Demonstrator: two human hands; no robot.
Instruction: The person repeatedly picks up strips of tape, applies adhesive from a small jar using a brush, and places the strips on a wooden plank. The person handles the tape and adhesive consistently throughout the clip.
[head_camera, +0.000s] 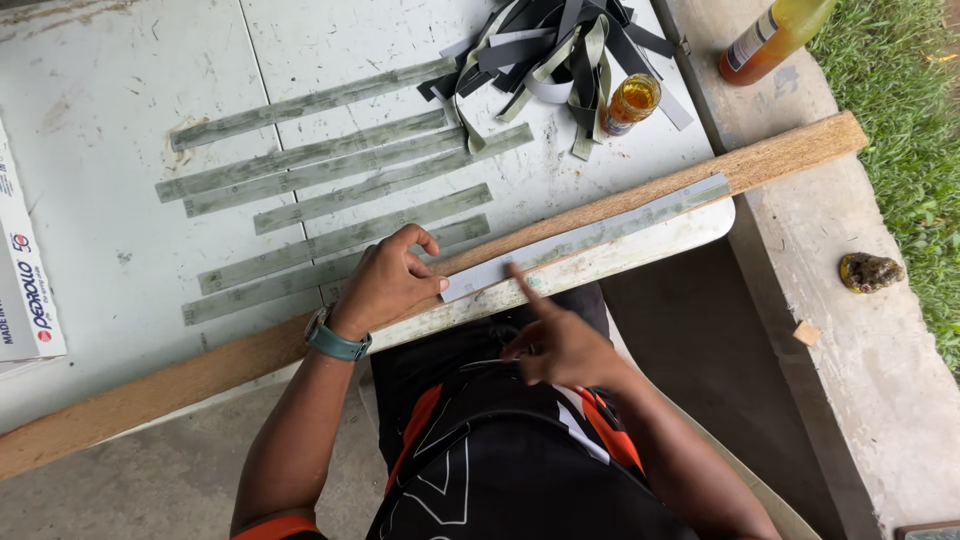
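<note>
- The tabletop (120, 130) is pale, scuffed sheet, and it carries everything I am working on; a concrete ledge (850, 300) runs along its right side with grass beyond.
- A long wooden batten (180, 385) lies slantwise across the near edge of the tabletop, low at my left and rising to the far right.
- On top of the batten lies the strip (600, 232), a thin grey-green band whose long axis follows the batten, its near end just under my hands and its far end well off toward the upper right.
- My left hand (388, 285) rests on the batten at the strip's near end, fingers curled, thumb and fingertips pressing the end down; it pinches rather than wraps, and it is the hand closer to the strip.
- My right hand (560, 345) hangs just below the batten, mostly curled, with the forefinger stretched up so its tip touches the strip's lower edge a little right of my left hand; it holds nothing that I can see.
- More strips (310, 165) lie side by side on the tabletop beyond my left hand, roughly parallel to the batten.
- A tangle of dark and pale bands (560, 50) sits at the far side.
- A small amber jar (630, 103) stands beside that tangle, and a bottle (775, 38) lies on the ledge.
</note>
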